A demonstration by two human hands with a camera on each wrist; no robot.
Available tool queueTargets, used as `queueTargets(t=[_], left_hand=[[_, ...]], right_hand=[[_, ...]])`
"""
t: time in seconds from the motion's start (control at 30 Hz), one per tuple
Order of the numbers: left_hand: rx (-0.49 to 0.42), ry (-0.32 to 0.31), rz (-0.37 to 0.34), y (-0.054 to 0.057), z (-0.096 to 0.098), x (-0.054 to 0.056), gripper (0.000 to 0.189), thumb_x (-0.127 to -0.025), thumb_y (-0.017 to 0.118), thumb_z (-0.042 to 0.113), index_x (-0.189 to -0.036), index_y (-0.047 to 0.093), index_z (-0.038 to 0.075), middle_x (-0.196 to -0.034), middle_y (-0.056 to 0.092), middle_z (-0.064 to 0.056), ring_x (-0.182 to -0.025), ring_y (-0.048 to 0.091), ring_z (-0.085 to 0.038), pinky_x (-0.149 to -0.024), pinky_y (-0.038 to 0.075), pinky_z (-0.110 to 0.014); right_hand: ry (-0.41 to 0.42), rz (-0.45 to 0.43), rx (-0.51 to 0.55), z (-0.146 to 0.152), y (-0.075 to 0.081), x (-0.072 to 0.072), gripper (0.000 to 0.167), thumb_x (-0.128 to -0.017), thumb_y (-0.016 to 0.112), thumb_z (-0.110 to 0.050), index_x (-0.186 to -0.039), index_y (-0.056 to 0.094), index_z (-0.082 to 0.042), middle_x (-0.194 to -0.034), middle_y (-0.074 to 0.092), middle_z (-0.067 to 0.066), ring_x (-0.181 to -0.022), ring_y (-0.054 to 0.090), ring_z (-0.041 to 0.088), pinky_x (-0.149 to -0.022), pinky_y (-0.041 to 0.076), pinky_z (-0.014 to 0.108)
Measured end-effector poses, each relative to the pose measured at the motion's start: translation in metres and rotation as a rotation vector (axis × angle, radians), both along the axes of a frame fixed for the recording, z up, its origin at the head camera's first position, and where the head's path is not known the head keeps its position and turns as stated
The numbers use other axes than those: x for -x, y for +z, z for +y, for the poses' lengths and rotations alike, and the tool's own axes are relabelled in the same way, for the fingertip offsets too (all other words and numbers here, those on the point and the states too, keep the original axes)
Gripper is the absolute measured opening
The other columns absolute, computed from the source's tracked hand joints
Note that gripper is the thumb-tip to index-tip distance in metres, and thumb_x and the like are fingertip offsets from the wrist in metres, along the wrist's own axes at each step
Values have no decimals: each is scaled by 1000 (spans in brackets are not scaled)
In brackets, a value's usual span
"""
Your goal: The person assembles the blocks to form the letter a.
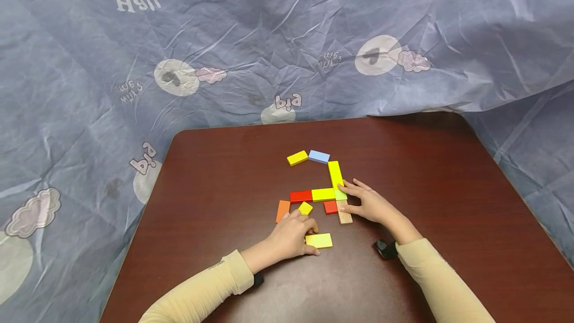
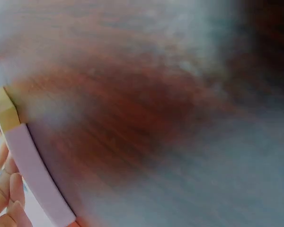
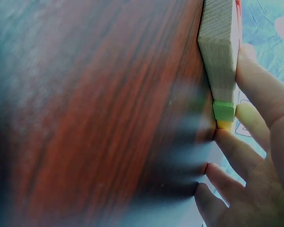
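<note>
My left hand holds the left end of a pale yellow block between thumb and index finger. Just beyond its other fingers lie a small yellow block and an orange block. With fingers spread, my right hand rests along the row's right side. Its thumb touches a plain wooden block; other fingers lie by the small green block and the long yellow block. A small red block sits left of the wooden one.
A red block and a yellow block run left from the green one. Farther back lie a blue block and another yellow block. The brown table meets a printed grey-blue cloth behind.
</note>
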State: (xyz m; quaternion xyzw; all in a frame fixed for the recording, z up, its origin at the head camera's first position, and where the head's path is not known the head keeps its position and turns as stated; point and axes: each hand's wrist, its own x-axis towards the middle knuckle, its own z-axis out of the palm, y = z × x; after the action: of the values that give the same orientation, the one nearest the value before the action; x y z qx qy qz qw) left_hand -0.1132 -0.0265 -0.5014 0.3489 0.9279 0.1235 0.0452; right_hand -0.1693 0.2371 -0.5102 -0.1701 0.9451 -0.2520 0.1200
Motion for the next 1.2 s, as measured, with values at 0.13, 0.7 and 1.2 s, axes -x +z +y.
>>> queueTargets(t=[0.13, 0.7, 1.2], left_hand=[[-55, 4, -60, 2, -11, 6, 44, -71, 84, 53, -100, 70, 23, -90, 65, 10, -86, 47, -7, -73, 36, -21], [3, -146, 62, 4, -48, 3, 47, -78, 77, 54, -110, 71, 20, -106, 65, 6, -96, 55, -13, -81, 47, -28], [-30, -158, 168, -6, -50, -2, 35, -77, 81, 47, -97, 72, 20, -101, 65, 6, -92, 54, -12, -80, 49, -27]], right_hand=[[2, 8, 1, 0, -1, 0, 70, -87, 73, -37, -146, 48, -9, -154, 39, 19, -145, 26, 46, -109, 32, 66], [6, 14, 4, 1, 0, 0, 69, -88, 73, -35, -147, 47, -9, -154, 39, 20, -145, 25, 47, -108, 32, 66], [8, 23, 6, 0, -2, -1, 69, -87, 74, -34, -147, 47, -10, -154, 39, 19, -145, 26, 46, -109, 32, 65]])
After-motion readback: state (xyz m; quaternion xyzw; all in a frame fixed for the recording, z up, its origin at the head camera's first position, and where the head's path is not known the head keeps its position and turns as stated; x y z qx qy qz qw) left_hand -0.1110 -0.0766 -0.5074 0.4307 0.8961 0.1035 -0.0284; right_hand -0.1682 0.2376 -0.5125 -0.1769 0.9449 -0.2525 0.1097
